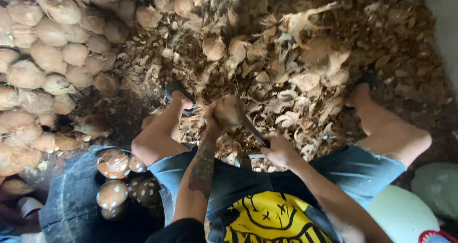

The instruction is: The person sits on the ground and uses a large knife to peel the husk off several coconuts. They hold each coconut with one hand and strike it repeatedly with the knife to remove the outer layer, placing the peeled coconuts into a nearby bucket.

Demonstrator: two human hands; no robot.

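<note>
One coconut [228, 110] gripped in left hand [215, 119]; right hand [279, 150] clasps blade [250, 124] beside it.

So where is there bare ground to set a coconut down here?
Only the dark dirt strip between the stacked brown coconuts and the left leg. Ahead, dry husk scraps cover everything; the black tub holds peeled coconuts.

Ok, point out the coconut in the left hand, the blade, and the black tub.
coconut [228, 112], head view, on its rounded brown side above the left hand.
blade [252, 126], head view, mid-length of the dark metal.
black tub [71, 200], head view, on its bare rim.
</note>
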